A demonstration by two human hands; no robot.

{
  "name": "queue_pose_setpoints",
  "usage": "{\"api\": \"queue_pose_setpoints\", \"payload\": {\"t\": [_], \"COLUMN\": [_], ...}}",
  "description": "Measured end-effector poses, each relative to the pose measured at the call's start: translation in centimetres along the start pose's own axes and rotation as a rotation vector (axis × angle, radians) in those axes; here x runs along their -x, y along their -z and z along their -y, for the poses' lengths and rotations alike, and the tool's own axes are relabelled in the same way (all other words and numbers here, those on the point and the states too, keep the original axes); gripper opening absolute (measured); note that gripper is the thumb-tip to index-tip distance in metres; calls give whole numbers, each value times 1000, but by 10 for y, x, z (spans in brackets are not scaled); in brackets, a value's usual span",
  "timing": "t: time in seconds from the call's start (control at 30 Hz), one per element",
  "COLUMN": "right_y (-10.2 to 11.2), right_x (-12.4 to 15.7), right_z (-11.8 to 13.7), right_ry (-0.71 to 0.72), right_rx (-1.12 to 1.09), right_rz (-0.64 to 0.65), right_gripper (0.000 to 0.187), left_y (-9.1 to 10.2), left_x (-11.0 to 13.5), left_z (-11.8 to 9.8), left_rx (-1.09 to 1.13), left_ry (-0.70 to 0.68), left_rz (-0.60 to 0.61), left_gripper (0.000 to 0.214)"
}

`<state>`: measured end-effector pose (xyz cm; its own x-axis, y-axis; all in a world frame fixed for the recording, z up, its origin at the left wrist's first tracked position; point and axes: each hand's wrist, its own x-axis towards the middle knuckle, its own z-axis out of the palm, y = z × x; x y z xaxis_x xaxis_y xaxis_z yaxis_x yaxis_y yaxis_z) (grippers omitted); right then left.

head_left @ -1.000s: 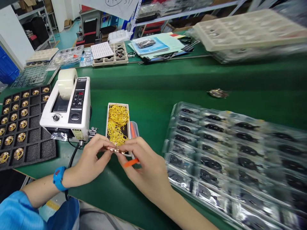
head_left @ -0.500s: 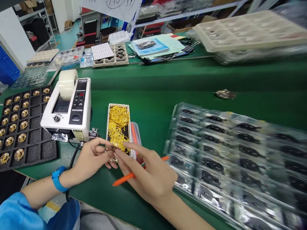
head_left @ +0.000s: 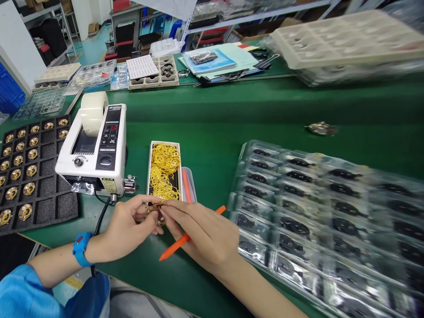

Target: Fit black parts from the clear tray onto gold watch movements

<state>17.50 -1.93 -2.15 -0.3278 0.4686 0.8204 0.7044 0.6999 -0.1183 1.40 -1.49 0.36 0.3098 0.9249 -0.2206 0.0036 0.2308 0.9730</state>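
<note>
My left hand (head_left: 130, 227) is closed round a small brass-coloured part (head_left: 155, 210) held just above the green table. My right hand (head_left: 198, 234) pinches the same part from the right with its fingertips and also keeps an orange pen-like tool (head_left: 179, 242) tucked under its fingers. Both hands meet at the near end of a narrow white box (head_left: 149, 168) filled with thin yellow rings (head_left: 162, 170). A blue watch sits on my left wrist.
A white tape dispenser (head_left: 96, 145) with a roll stands to the left. A black foam tray (head_left: 39, 185) holds several brass parts at far left. Clear blister trays (head_left: 318, 216) of black parts fill the right. A loose metal piece (head_left: 319, 128) lies farther back.
My right hand drew back from the box to the part in my left hand and now pinches it. The orange tool swung with it. The view shifted slightly.
</note>
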Motion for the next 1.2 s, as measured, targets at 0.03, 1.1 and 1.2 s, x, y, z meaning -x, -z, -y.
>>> {"api": "queue_pose_setpoints", "payload": {"t": [0.03,1.1,1.2], "right_y": [0,19,17], "right_x": [0,-8,-10], "right_z": [0,-6,-7], "right_ry": [1,-515,-484], "right_rx": [-3,-466,-622], "right_rz": [2,269,397], "right_gripper": [10,11,14], "left_y": [0,8,11], "left_x": [1,-11,-12], "left_z": [0,-4,-7], "left_rx": [-19,129,139], "left_ry": [-7,182,192], "left_rz": [1,42,58], "left_gripper": [23,32,30]}}
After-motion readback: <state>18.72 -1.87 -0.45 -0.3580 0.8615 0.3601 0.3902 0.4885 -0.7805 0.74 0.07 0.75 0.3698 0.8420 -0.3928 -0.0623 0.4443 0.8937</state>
